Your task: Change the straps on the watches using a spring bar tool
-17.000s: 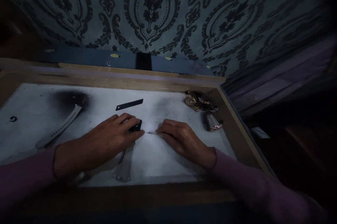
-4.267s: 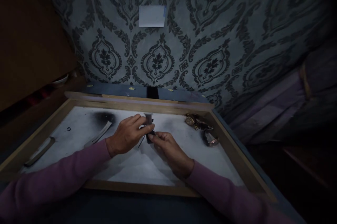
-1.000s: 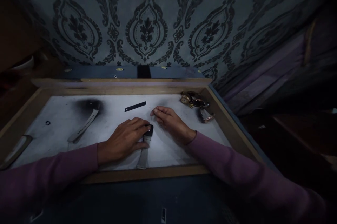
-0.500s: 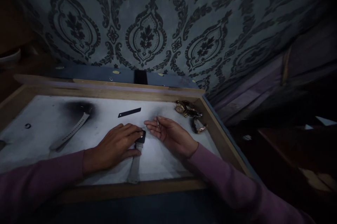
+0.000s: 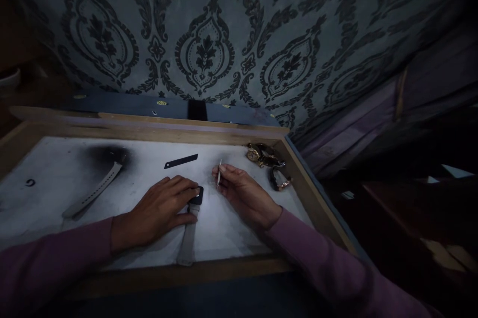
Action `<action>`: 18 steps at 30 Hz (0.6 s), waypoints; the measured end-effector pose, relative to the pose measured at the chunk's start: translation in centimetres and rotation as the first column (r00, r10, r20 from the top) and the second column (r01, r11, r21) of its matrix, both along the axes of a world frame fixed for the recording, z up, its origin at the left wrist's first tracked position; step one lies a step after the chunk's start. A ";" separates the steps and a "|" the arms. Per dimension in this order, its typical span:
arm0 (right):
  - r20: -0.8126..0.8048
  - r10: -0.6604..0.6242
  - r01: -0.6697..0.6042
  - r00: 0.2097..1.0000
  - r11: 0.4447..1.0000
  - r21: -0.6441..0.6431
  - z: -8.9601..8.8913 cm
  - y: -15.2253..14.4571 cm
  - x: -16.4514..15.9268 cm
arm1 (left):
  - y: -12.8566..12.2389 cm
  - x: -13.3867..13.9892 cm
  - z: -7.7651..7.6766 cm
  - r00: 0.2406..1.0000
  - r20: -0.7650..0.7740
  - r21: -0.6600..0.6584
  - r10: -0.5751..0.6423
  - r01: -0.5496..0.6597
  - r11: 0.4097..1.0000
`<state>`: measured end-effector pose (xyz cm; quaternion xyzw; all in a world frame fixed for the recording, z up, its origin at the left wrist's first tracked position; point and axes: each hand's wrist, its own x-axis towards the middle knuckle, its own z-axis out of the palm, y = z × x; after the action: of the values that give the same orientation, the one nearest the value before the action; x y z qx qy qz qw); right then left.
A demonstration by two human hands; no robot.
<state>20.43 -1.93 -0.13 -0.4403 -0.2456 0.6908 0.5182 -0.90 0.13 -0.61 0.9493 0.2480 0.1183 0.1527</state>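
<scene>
A smartwatch (image 5: 196, 196) with a dark square case lies on the white surface, one grey strap half (image 5: 186, 246) running from it toward the front edge. My left hand (image 5: 162, 211) grips the case, fingers over its top and thumb against its near side. To the right, my right hand (image 5: 242, 191) pinches a thin, light-coloured pointed tool (image 5: 219, 173), its exact kind unclear, held close to the watch but apart from it. A separate grey watch strap (image 5: 95, 188) with a row of holes lies at the left. Above my left hand rests a dark snap-off blade (image 5: 181, 161).
Several watches (image 5: 263, 155) with gold and dark parts sit in the far right corner, another watch (image 5: 280, 178) just nearer. A small black ring-like piece (image 5: 30, 182) lies far left. The tray's wooden rim (image 5: 311, 188) stands raised around the surface.
My right hand's fingers have curled in from a more open palm, and the thin tool now stands more upright between them. My left hand stays on the watch. The view has shifted slightly.
</scene>
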 end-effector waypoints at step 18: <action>0.231 0.049 -0.061 0.972 0.997 0.047 -0.3 -1.0 -0.3 | 0.5 -0.4 -0.5 1.000 0.021 0.023 0.008 -0.008 1.000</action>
<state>20.15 -2.89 -0.47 -0.4963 -0.3343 0.6426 0.4785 -1.25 0.58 -1.08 0.9488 0.2486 0.1317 0.1438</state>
